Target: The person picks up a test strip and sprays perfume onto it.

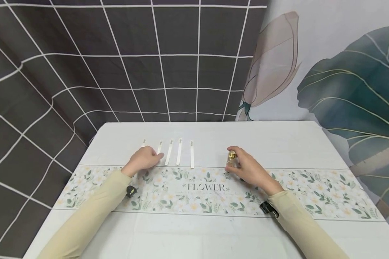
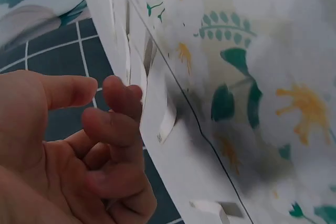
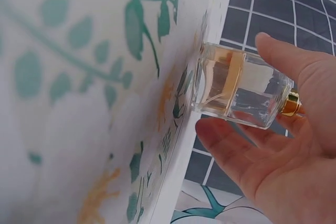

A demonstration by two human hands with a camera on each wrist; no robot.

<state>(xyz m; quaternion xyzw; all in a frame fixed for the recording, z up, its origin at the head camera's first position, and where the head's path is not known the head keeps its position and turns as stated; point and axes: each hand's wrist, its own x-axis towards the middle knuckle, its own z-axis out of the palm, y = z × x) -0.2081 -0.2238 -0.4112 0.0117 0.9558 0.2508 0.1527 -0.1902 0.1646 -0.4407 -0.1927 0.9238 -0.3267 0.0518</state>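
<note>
My right hand (image 1: 250, 171) is spread around a clear glass perfume bottle (image 3: 239, 85) with a gold neck, which stands upright on the table. Amber liquid shows inside the glass. In the right wrist view the thumb (image 3: 281, 53) is apart from the glass, and the fingers lie along its other side. Loosely bent, my left hand (image 1: 144, 159) hovers over the white paper test strips, with nothing seen between thumb and fingertips. Several strips lie in a row, among them one strip (image 1: 192, 154) at the right end; the hand partly covers the leftmost ones.
A white table (image 1: 188, 237) carries a floral runner (image 1: 194, 207) printed with the word FLOWER. Behind stands a dark cloth (image 1: 178, 72) with a white grid, and at the right a leaf-patterned curtain (image 1: 353, 90). Small black devices sit on both wrists.
</note>
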